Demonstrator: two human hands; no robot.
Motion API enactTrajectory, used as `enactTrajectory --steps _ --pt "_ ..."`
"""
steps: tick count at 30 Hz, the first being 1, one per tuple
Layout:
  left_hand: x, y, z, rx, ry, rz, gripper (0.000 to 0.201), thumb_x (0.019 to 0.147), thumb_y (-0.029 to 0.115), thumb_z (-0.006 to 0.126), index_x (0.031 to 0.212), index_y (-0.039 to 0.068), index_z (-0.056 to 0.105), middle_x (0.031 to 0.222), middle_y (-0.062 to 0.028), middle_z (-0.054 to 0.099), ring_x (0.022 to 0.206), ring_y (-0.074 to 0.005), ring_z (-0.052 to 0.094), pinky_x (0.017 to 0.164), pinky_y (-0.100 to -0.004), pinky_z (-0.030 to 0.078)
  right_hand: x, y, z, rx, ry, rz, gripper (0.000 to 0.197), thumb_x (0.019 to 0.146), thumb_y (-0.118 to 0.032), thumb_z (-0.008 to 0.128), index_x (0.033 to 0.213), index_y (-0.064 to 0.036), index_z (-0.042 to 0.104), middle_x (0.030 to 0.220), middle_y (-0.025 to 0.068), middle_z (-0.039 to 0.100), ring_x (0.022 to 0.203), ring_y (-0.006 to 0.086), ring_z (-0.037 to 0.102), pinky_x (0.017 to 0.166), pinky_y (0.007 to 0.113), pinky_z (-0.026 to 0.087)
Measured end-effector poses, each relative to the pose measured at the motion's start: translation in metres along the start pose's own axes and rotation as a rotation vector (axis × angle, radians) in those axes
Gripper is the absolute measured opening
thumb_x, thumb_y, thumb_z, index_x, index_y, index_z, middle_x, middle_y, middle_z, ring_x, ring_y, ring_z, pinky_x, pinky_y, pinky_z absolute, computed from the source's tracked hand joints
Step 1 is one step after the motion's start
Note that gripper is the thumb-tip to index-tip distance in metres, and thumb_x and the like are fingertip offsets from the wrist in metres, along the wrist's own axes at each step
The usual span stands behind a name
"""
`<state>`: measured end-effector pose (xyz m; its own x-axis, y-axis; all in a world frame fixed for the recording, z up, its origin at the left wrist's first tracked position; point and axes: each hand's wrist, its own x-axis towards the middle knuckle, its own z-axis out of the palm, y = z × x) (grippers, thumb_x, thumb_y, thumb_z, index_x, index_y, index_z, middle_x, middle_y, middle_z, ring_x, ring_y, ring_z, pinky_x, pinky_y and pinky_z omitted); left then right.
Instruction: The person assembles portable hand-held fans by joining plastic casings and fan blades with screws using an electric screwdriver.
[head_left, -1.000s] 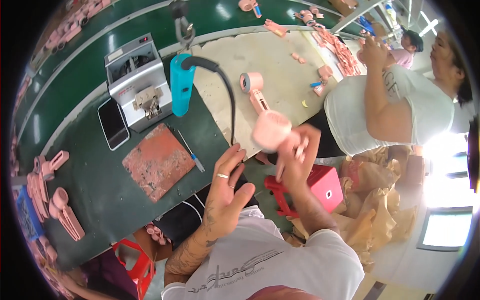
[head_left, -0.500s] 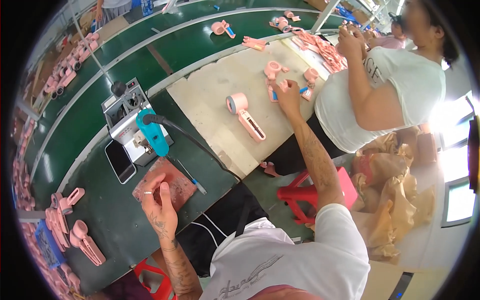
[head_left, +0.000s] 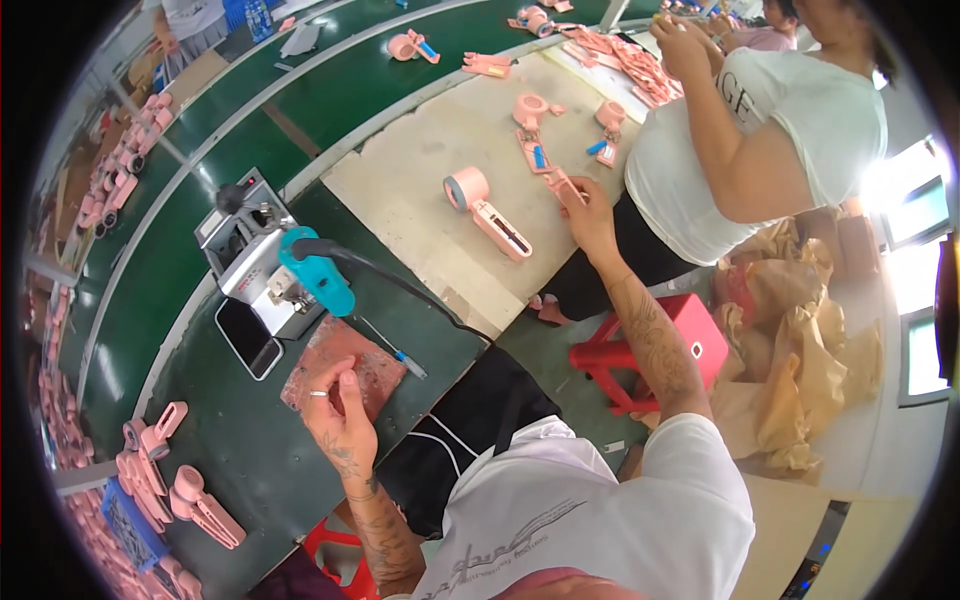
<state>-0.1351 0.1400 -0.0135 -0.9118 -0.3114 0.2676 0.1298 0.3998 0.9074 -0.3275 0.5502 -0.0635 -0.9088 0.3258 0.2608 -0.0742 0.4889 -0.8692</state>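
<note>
My right hand (head_left: 588, 218) reaches over the pale board at the right and pinches a slim pink plastic handle piece (head_left: 563, 187). Just beyond it on the board lie a pink fan body with a blue cell (head_left: 538, 155) and a second such body (head_left: 607, 118). A pink handheld fan (head_left: 490, 210) with its handle opened rests further left. My left hand (head_left: 342, 420) hovers at the near edge of the reddish mat (head_left: 345, 360), fingers loosely curled, thumb apart, and nothing shows in it.
A grey machine with a teal head (head_left: 318, 275) stands beyond the mat, its black cable crossing the bench. Beside it are a phone (head_left: 248, 340) and a thin screwdriver (head_left: 400, 355). Pink fans (head_left: 205, 508) lie at the near left. A co-worker (head_left: 760, 140) stands at the right.
My right hand has drawn back toward me from the pink fan bodies and now carries the pink handle piece. My left hand stays by the mat. The whole view has shifted slightly.
</note>
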Motion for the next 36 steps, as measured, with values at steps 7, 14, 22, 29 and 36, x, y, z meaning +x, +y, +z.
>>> enactTrajectory --steps 7,14,22,29,36 --pt "-0.001 0.019 -0.005 0.033 -0.018 0.066 0.014 0.096 0.009 0.061 0.1 -0.001 0.07 0.099 -0.0121 0.072 0.096 -0.0249 0.066 0.09 -0.0349 0.049 0.178 0.012 -0.02 0.696 0.066 0.075 0.045 0.097 -0.03 0.064 0.129 0.0019 0.057 0.114 0.014 0.062 0.097 0.0173 0.061 0.089 0.036 0.052" --pt "0.003 0.007 -0.017 0.031 0.058 0.135 0.01 0.093 0.009 0.066 0.1 0.002 0.069 0.104 -0.0149 0.071 0.105 -0.0313 0.065 0.095 -0.0398 0.049 0.042 -0.095 0.015 0.441 0.032 -0.063 0.048 0.104 -0.035 0.054 0.132 0.0041 0.055 0.111 0.0132 0.066 0.086 0.0195 0.062 0.079 0.029 0.051" --pt "0.005 0.007 -0.013 0.02 -0.042 0.129 0.009 0.091 0.005 0.065 0.099 0.002 0.069 0.101 -0.0127 0.071 0.106 -0.0319 0.066 0.094 -0.0406 0.05 -0.177 -0.213 0.047 0.37 -0.509 -0.463 0.06 0.106 -0.047 0.04 0.106 0.0072 0.066 0.084 0.0165 0.067 0.074 0.0214 0.063 0.071 0.034 0.049" --pt "-0.004 0.005 -0.011 0.047 -0.02 0.148 0.007 0.095 0.007 0.063 0.098 0.002 0.066 0.098 -0.013 0.07 0.091 -0.0305 0.064 0.084 -0.039 0.051 -0.146 -0.239 0.173 0.632 -0.432 -0.143 0.075 0.105 -0.062 0.034 0.148 -0.0011 0.041 0.142 0.0159 0.05 0.132 0.0238 0.049 0.11 0.037 0.038" --pt "-0.009 0.007 -0.004 0.052 0.062 -0.023 0.009 0.098 0.01 0.062 0.1 0.002 0.066 0.096 -0.0106 0.069 0.093 -0.0218 0.066 0.085 -0.0334 0.051 -0.139 -0.231 0.17 0.814 -0.696 0.05 0.079 0.101 -0.069 0.031 0.126 -0.0024 0.063 0.093 0.0022 0.065 0.081 0.0095 0.055 0.074 0.025 0.044"
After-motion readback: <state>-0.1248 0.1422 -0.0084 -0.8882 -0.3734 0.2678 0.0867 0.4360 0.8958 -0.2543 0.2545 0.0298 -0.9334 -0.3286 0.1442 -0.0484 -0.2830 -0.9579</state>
